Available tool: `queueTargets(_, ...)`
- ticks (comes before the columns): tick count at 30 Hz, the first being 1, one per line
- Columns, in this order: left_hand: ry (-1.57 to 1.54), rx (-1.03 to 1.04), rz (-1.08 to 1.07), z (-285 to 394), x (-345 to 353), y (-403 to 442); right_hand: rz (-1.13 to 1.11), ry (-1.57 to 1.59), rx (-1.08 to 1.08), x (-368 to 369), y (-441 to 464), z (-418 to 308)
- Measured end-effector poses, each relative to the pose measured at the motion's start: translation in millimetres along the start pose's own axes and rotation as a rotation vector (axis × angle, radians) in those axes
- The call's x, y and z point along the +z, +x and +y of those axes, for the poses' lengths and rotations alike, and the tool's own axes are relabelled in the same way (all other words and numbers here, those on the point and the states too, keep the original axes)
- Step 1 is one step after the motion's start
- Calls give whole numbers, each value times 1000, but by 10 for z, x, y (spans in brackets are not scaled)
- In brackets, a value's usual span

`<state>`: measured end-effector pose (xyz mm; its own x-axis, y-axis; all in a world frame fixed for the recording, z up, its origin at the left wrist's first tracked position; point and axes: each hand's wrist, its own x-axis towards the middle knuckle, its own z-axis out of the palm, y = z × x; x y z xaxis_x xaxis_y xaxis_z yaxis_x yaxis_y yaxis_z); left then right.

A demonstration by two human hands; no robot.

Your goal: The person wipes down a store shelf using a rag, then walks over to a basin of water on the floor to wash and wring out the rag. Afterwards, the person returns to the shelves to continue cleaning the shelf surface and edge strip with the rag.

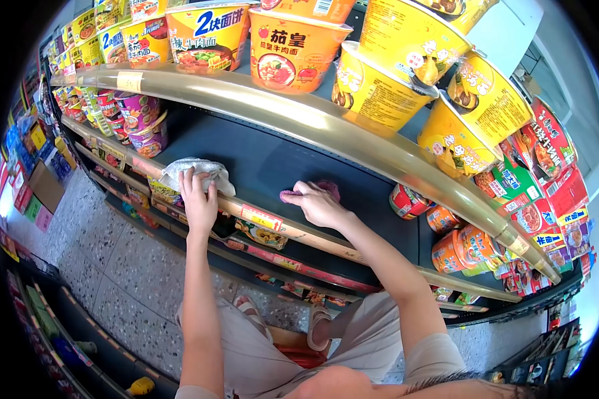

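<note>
My left hand (pixel 198 199) presses a crumpled white cloth (pixel 221 178) against the front edge of the dark shelf (pixel 253 156), its fingers bent over the fabric. Farther right, my right hand (pixel 321 207) grips a pink cloth (pixel 329 189) against the same shelf board. Part of that cloth is hidden under the hand and fingers. Between the two hands, a red-and-yellow price label (pixel 262 216) sits on the shelf's front strip.
Instant noodle tubs (pixel 296 53) fill the shelf above, behind a clear rail (pixel 273 100). Purple noodle cups (pixel 146 126) stand left on the wiped level, orange cups (pixel 462 247) right. Lower shelves hold packets (pixel 263 234). A cardboard box (pixel 46 186) sits on the speckled floor (pixel 126 282).
</note>
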<state>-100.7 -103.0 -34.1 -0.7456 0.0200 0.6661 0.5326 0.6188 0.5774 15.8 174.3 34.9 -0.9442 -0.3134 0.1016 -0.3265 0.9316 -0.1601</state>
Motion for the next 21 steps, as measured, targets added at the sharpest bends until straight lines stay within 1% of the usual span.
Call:
queueTargets(3, 4, 2, 5, -4, 15, 2, -57, -36, 28, -104, -123, -37)
queueTargets(6, 8, 7, 10, -20, 24, 0, 15, -11, -15, -51, -176, 5)
queueTargets(9, 1, 7, 19, -22, 18, 1, -49, 71, -3, -62, -88, 1)
queueTargets(12, 30, 7, 22, 16, -3, 7, -26, -4, -17, -117, -57, -77)
queueTargets(15, 50, 8, 29, 23, 3, 12, -6, -20, -61, 0, 59, -23)
queueTargets(18, 49, 3, 32, 31, -1, 9, -18, 48, -33, 62, 181, -40)
queueTargets(21, 45, -6, 30, 40, -2, 10, -11, 28, -37, 52, 298, -93)
